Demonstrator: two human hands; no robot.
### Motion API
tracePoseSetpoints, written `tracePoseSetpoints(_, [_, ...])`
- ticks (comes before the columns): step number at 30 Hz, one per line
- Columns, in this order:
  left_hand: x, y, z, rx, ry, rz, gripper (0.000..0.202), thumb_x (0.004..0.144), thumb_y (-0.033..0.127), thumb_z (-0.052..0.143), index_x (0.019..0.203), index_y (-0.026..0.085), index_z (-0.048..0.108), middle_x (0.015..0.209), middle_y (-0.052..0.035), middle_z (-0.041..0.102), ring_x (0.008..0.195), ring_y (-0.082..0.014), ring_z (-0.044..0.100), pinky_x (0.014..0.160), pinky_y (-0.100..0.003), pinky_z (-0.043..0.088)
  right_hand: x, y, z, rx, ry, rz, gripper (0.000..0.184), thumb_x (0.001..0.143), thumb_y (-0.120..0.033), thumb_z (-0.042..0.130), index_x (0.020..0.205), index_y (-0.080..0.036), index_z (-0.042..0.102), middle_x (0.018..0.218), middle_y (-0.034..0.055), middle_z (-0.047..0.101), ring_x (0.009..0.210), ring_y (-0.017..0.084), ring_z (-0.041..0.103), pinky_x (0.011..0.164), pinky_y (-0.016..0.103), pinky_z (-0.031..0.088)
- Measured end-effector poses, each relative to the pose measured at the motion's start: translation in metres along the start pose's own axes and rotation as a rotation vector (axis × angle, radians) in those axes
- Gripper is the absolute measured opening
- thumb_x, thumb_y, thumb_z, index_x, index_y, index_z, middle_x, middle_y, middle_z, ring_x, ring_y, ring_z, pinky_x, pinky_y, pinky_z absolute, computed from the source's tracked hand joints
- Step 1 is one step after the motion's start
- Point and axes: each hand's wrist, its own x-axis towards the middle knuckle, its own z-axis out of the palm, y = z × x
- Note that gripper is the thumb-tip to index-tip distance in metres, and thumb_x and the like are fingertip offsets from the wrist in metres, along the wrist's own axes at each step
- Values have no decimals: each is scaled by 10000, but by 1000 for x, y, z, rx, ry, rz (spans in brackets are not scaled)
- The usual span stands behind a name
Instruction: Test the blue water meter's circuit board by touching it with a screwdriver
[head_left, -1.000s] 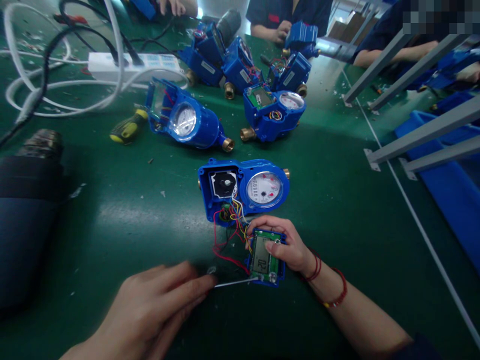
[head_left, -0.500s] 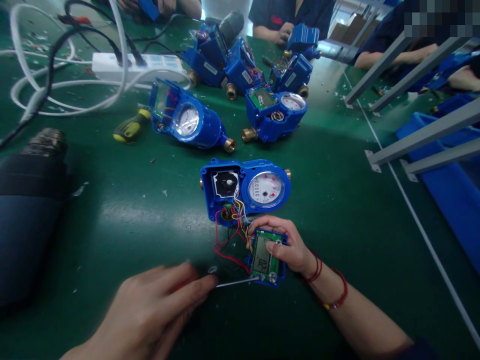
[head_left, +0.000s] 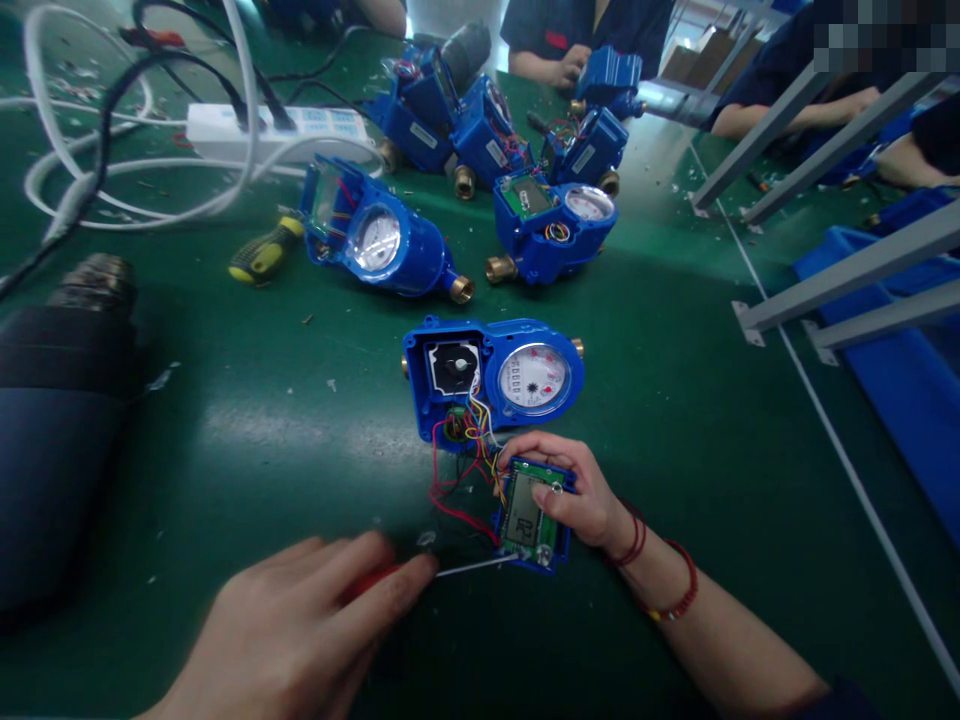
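LCD module (head_left: 523,517) shows faint digits (unreadable) — meter dial (head_left: 534,379) numerals blurred

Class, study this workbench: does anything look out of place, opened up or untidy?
The nearest blue water meter lies opened, coloured wires spilling to a small display board pinned by the right hand. The left hand holds a thin screwdriver. White debris flecks dot the green mat.

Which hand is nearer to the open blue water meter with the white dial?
Right. The right hand holds the display module just below the open water meter, fingers close to its wires. The left hand sits lower-left, gripping a thin screwdriver.
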Motion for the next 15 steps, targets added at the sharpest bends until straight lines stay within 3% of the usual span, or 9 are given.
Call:
tracePoseSetpoints(11, [-6,4,5,32,-22,-9,378,825,175,332,1158,264,489,849,-37,573,566,-159,482,481,-309,392,0,2,0,-20,7,-17,339,652,-215,603,984,-148,583,857,62,629,720,160,591,623,264,462])
tracePoseSetpoints(15, [-3,1,6,40,-15,45,387,817,172,349,1169,254,488,830,-43,576,538,-164,494,436,-306,402,1,2,0,-31,8,-23,338,643,-173,598,980,-146,588,873,60,624,721,144,576,627,243,453])
